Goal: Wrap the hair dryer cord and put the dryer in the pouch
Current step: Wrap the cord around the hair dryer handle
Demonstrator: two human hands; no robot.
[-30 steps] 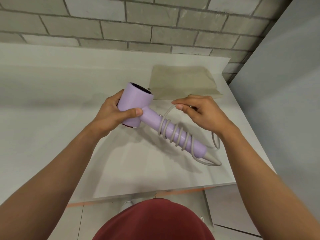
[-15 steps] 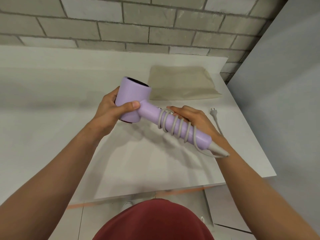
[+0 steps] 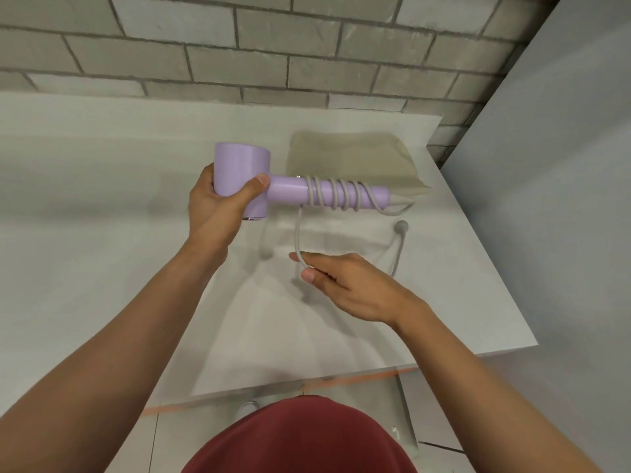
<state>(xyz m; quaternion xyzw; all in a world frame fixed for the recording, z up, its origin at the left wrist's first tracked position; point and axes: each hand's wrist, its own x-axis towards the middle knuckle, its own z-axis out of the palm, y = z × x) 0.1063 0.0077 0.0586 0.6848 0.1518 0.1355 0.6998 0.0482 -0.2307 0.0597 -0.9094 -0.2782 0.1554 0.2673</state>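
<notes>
My left hand (image 3: 218,206) grips the barrel of the lilac hair dryer (image 3: 240,174) and holds it above the table, its handle pointing right. Several turns of the grey cord (image 3: 336,196) coil round the handle. A loose length of cord drops from the handle to my right hand (image 3: 345,281), which pinches it between thumb and fingers below the dryer. Beyond that hand the cord rises to the plug (image 3: 400,227), blurred in the air. The beige pouch (image 3: 348,155) lies flat on the table behind the handle.
The white table (image 3: 102,186) runs to a grey brick wall (image 3: 239,49) at the back. Its right edge meets a grey panel (image 3: 563,199). The front edge lies near my red-clad body, with tiled floor below.
The dryer swung so its handle now points level to the right. My right hand left the handle and moved down toward me, pulling a loose length of cord; the plug lifted off the table.
</notes>
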